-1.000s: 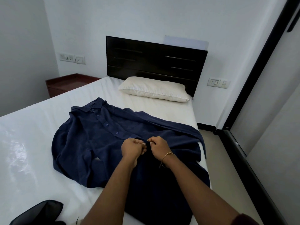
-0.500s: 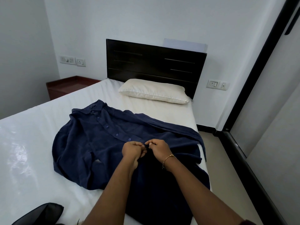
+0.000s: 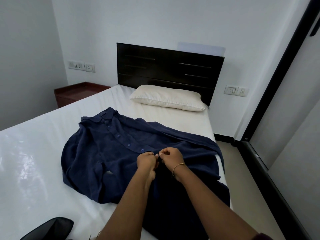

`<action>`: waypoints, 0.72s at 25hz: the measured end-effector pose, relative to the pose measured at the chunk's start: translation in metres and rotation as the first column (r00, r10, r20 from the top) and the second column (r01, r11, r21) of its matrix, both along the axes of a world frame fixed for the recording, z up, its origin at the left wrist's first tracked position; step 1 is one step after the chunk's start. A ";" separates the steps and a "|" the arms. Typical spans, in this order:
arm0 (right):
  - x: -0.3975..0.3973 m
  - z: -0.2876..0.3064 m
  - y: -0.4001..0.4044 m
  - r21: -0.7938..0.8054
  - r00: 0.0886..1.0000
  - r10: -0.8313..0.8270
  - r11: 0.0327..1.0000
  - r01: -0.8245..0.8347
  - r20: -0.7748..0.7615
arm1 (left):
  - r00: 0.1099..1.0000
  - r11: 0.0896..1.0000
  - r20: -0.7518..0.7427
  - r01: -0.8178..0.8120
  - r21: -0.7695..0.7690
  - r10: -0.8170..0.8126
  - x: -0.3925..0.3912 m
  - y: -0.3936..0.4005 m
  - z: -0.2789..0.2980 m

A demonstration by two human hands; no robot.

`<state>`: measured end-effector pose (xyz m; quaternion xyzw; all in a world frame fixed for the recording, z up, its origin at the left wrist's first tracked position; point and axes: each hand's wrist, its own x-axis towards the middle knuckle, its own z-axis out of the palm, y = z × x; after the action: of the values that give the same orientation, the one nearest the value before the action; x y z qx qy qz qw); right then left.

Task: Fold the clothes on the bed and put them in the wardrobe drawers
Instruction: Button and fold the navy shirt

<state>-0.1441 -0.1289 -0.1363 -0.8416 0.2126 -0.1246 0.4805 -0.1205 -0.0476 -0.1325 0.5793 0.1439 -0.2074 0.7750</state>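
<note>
Dark item (image 3: pixel 48 228), near bed corner. Left hand (image 3: pixel 146 161) and right hand (image 3: pixel 170 157): both pinching shirt (image 3: pixel 103 153) placket, mid-bed (image 3: pixel 34 153). Advice: align edges, button downward, smooth flat before folding. Pillow (image 3: pixel 167 97) beyond.

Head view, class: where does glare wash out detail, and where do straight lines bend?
Head view: glare bleaches the white sheet at left; the wardrobe frame at right bows from wide-angle distortion; the navy shirt stays evenly lit and sharp.
</note>
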 end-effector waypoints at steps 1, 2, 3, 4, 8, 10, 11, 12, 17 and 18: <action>0.002 0.000 0.001 -0.012 1.000 -0.014 1.000 0.014 -0.002 | 1.000 1.000 -0.013 -0.005 -0.011 0.005 0.001 0.000 0.000; 0.003 0.000 0.001 -0.034 1.000 -0.019 0.999 0.019 -0.006 | 0.999 0.999 -0.032 -0.018 -0.027 0.017 0.003 0.000 -0.001; 0.004 -0.002 0.002 -0.049 1.000 -0.016 0.999 0.016 -0.005 | 0.998 0.999 -0.047 -0.035 -0.038 0.033 0.004 0.000 -0.002; 0.004 -0.002 0.001 -0.060 1.000 -0.010 0.998 0.010 -0.002 | 0.997 0.998 -0.053 -0.052 -0.046 0.050 0.005 -0.001 -0.004; 0.008 -0.004 0.003 -0.114 1.000 -0.009 0.993 0.011 0.016 | 0.992 0.992 -0.040 -0.123 -0.034 0.122 0.007 -0.003 -0.007; 0.010 -0.002 0.005 -0.167 0.999 0.006 0.986 0.000 0.032 | 0.988 0.988 -0.029 -0.154 0.002 0.154 0.008 -0.003 -0.008; 0.011 -0.002 0.005 -0.205 1.000 0.024 0.979 -0.019 0.021 | 0.986 0.986 -0.017 -0.162 0.036 0.163 0.009 -0.004 -0.009; 0.012 -0.001 0.004 -0.227 0.999 0.040 0.973 -0.039 0.000 | 0.987 0.984 -0.009 -0.162 0.071 0.163 0.009 -0.005 -0.009; 0.013 0.005 -0.002 0.080 0.999 0.046 0.996 -0.044 -0.025 | 0.998 0.999 -0.050 -0.038 -0.027 0.037 0.011 -0.002 -0.006; 0.011 0.007 -0.003 0.167 0.997 0.070 0.984 -0.067 -0.014 | 0.999 0.998 -0.041 -0.014 -0.054 0.012 0.011 -0.001 -0.005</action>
<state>-0.1333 -0.1318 -0.1297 -0.8065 0.1978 -0.0816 0.5511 -0.1095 -0.0488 -0.1377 0.5526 0.1577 -0.2178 0.7889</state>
